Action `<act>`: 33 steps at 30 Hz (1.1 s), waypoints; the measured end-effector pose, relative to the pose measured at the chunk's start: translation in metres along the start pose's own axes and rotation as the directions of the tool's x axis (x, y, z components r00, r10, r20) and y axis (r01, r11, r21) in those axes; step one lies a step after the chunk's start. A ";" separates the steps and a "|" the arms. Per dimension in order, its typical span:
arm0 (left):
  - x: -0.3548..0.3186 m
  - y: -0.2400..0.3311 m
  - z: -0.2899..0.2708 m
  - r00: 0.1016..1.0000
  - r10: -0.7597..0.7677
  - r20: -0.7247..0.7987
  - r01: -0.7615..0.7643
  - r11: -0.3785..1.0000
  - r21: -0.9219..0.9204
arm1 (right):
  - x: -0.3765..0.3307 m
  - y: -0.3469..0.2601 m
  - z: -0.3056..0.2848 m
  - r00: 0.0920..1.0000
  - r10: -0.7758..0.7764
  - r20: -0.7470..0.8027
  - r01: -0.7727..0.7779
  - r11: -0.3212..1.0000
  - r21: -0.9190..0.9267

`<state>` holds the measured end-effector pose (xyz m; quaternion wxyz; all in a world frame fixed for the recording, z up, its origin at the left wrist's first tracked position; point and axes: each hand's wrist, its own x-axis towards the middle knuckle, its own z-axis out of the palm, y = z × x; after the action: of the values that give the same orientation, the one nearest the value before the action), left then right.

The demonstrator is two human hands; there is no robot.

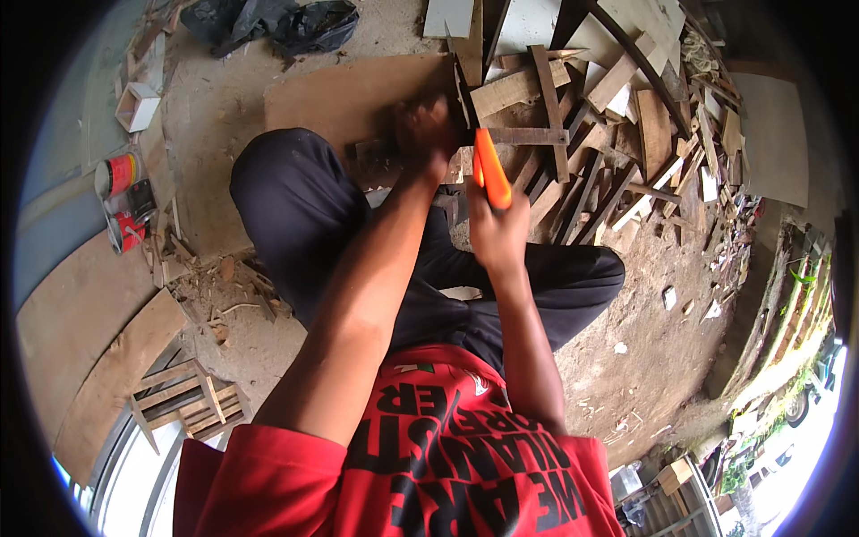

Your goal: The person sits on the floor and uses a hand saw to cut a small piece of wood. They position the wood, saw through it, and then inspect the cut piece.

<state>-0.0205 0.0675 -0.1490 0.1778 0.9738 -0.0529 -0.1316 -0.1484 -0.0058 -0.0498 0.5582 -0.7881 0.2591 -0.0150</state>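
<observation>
My right hand [499,228] is closed round the orange handle of a handsaw [493,172]. Its thin dark blade, seen nearly edge-on, points away from me. Just left of the blade, my left hand [422,128] is bent down over a dark piece of wood [371,158] and appears to grip it; shadow and blur hide part of the fingers. To the right of the blade a narrow wooden slat [528,136] lies crosswise, meeting another slat [548,107]. Both hands work in front of my crossed legs.
A flat brown board [349,89] lies beyond my left knee. Scrap wood [617,161] is heaped at the right. Black plastic [286,25] lies at the far left, red cans [123,206] by the left wall, and a small slatted wooden frame [192,398] near my left side.
</observation>
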 end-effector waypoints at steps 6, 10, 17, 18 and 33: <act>0.019 -0.018 0.048 0.958 -0.126 -0.258 0.028 0.935 -0.355 | -0.059 0.004 -0.021 0.997 0.025 0.068 -0.027 0.999 0.030; 0.010 -0.011 0.010 0.943 0.034 -0.331 -0.082 0.988 -0.129 | -0.161 -0.023 -0.072 0.985 0.139 0.101 -0.131 0.988 -0.085; 0.003 -0.014 0.011 0.938 0.171 -0.301 -0.199 0.978 -0.067 | -0.031 0.002 -0.012 0.993 0.117 0.027 -0.118 0.993 0.026; 0.004 -0.011 0.013 0.943 0.159 -0.293 -0.188 0.979 -0.074 | -0.005 -0.013 0.000 0.998 0.062 -0.015 -0.062 0.997 0.038; 0.004 -0.017 0.015 0.898 0.149 -0.415 -0.198 0.977 -0.076 | -0.098 -0.007 -0.038 0.999 0.026 0.026 -0.025 0.998 -0.060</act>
<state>-0.0199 0.0774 -0.1695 0.2523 0.9591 -0.0937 0.0873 -0.2427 0.0044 -0.0030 0.5380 -0.8012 0.2618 0.0105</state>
